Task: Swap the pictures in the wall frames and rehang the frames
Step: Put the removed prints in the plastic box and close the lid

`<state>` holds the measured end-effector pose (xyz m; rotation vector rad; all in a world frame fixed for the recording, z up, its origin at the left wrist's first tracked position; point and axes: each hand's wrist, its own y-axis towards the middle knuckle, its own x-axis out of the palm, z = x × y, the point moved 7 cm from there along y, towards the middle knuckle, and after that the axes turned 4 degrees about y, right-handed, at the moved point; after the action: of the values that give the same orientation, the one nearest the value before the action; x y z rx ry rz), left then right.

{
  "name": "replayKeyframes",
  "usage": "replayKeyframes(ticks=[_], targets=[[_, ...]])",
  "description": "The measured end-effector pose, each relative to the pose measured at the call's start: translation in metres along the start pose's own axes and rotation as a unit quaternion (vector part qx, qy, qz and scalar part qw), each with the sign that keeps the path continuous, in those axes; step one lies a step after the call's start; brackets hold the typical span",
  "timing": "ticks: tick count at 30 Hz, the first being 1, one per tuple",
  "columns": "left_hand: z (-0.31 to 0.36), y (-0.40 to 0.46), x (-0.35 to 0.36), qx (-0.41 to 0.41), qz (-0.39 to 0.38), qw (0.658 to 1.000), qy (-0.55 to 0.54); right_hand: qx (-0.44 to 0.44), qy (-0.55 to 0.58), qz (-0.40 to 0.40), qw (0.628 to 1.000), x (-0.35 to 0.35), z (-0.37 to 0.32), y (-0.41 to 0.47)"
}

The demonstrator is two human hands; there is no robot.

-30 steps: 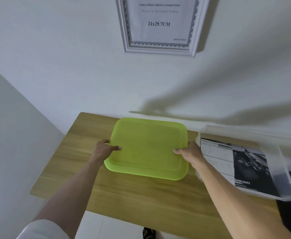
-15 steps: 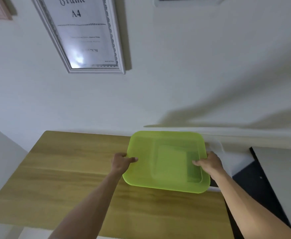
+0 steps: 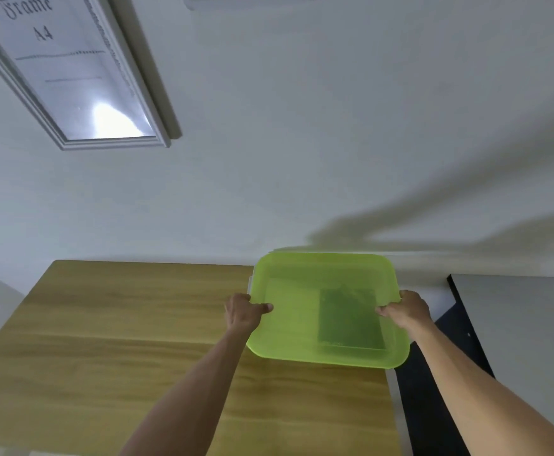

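Head: two hands (image 3: 247, 311) (image 3: 407, 309), one green lid (image 3: 295, 311), one wall frame (image 3: 71, 77).

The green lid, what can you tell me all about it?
The green lid is see-through lime plastic, a rounded rectangle with a raised rim. It sits flat at the wooden table's right end by the wall. A dark sheet shows faintly beneath it. The left hand and right hand grip its short sides.

Both hands (image 3: 247, 310) gripping green lid (image 3: 326, 307), wood table (image 3: 121, 324), white frame (image 3: 71, 70) on wall
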<state>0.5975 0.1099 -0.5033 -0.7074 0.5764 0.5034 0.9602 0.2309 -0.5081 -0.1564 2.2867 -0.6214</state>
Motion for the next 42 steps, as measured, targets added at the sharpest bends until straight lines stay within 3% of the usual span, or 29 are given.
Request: replayKeyframes(ticks=[12,18,29,32,35,37,42], targets=[[-0.003,0.019,-0.003,-0.044,0.019,0.996,0.077,0.02,-0.096,-0.022,0.995,0.017,0.005,0.035],[-0.002,0.019,-0.001,-0.024,0.034,0.992,0.116,0.02,-0.148,-0.039,0.988,0.015,-0.002,0.027],[0.008,0.014,0.012,0.057,-0.065,0.956,0.28,0.055,-0.148,-0.157,0.975,0.033,0.006,-0.009],[0.018,-0.002,0.036,0.128,-0.104,0.93,0.329,0.0,-0.195,-0.128,0.972,0.044,-0.009,-0.019],[0.023,-0.003,0.059,0.211,-0.097,0.893,0.385,-0.144,-0.298,-0.072,0.941,0.056,-0.038,-0.015],[0.022,0.0,0.064,0.237,-0.073,0.889,0.384,-0.222,-0.315,-0.072,0.92,0.073,-0.051,-0.014],[0.013,0.004,0.075,0.283,-0.011,0.873,0.398,-0.238,-0.313,-0.035,0.919,0.103,-0.041,-0.01]])
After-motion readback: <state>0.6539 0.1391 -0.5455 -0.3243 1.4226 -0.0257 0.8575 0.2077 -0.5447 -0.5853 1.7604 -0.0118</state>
